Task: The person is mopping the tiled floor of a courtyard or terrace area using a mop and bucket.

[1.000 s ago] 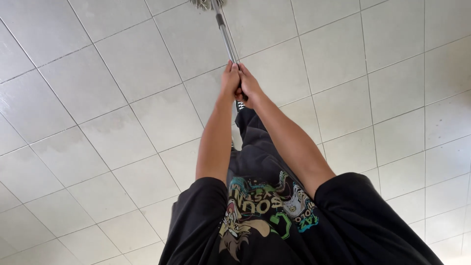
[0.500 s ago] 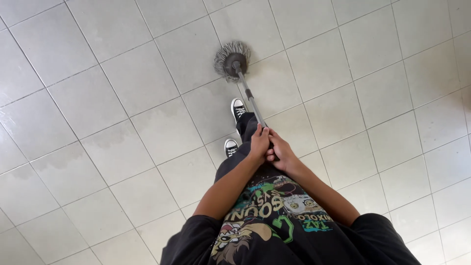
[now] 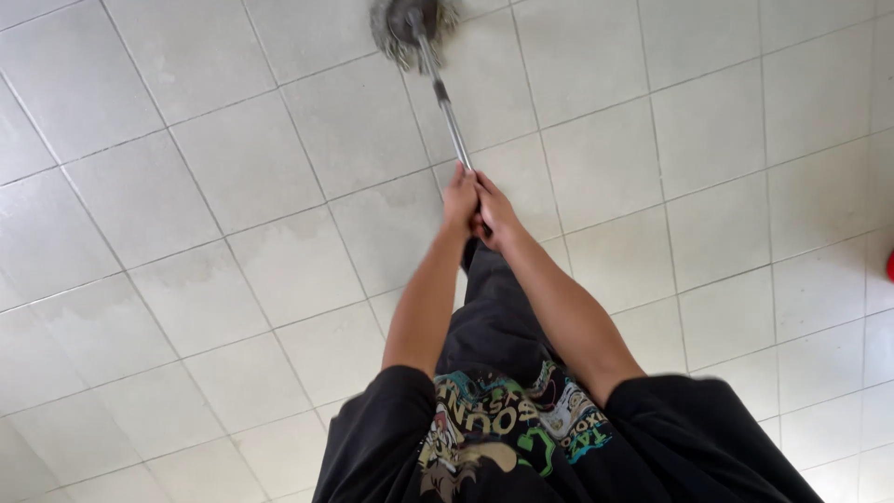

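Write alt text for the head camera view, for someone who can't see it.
Seen from above, a person's left hand and right hand grip the metal handle of a mop together, its stringy head pushed out ahead on a pale tiled floor with damp patches. Dark trousers and a printed black shirt fill the bottom.

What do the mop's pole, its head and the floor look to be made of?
Mop pole: probably metal, since it is thin, silvery and has a bright sheen. Mop head: seemingly fibre strands, grey and shaggy with a frayed edge; which fibre is unclear. Floor: likely glazed ceramic tile, pale squares with dark grout lines and a faint gloss. Both hands, left hand and right hand, grip the pole.
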